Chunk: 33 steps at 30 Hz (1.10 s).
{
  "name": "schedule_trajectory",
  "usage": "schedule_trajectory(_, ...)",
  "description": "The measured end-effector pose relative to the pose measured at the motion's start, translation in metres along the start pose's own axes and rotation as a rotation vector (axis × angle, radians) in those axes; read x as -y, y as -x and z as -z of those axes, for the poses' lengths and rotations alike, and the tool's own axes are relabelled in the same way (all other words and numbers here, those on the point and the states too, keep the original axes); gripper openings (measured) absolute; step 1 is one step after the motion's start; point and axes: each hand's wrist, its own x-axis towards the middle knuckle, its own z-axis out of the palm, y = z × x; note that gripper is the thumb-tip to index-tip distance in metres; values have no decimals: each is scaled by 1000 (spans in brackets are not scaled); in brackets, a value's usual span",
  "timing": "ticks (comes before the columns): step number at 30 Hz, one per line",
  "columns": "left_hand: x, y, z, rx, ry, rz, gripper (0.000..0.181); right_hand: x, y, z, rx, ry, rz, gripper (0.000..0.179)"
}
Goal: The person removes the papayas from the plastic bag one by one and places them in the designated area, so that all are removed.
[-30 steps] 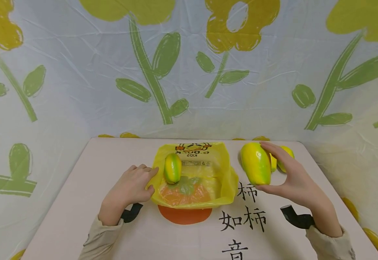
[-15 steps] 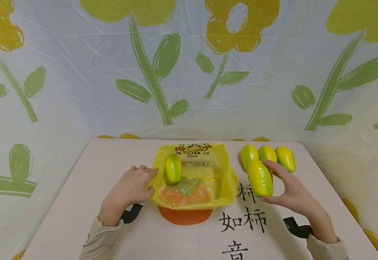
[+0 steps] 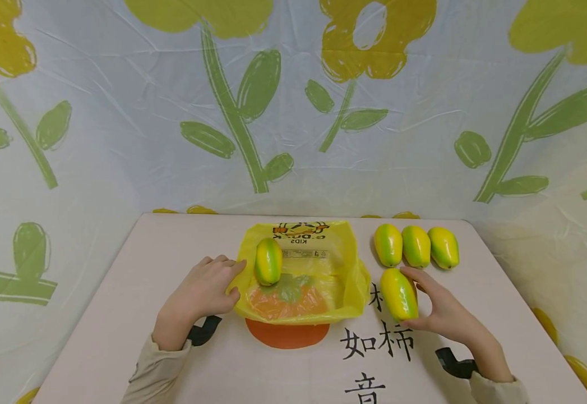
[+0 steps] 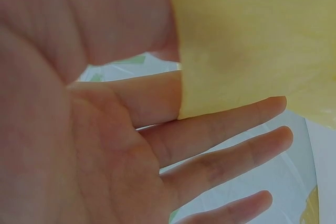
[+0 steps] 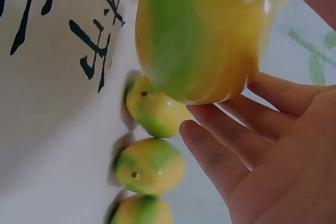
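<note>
My right hand (image 3: 442, 314) grips a yellow-green mango (image 3: 399, 294) between thumb and fingers, in front of the back-right mangoes. Whether it touches the table is unclear. In the right wrist view the held mango (image 5: 202, 35) looms large, with several fingertips near its lower end. My left hand (image 3: 202, 292) touches the left edge of a yellow plastic bag (image 3: 318, 269), thumb and index finger apart. The left wrist view shows the bag's film (image 4: 252, 35) hiding those two fingertips; the other fingers (image 4: 226, 166) are extended. Another mango (image 3: 268, 262) lies at the bag's left side.
Three mangoes stand in a row at the back right: the left one (image 3: 388, 245), the middle one (image 3: 416, 247) and the right one (image 3: 443, 248). The pale table (image 3: 172, 241) carries black printed characters and an orange print partly under the bag. A flowered cloth (image 3: 162, 112) hangs behind.
My right hand has brought its mango toward me and lower, away from the back-right row, which is now in full view. The left hand and the bag have stayed put.
</note>
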Motion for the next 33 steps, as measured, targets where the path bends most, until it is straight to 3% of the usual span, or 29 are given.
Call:
schedule_trajectory(19,1,0,0,5,-3,4,50,-19,2,-6,-15,26,-36,102)
schedule_trajectory(33,0,1,2,6,-4,2,49,-39,-3,-13,-25,-45,-59,106)
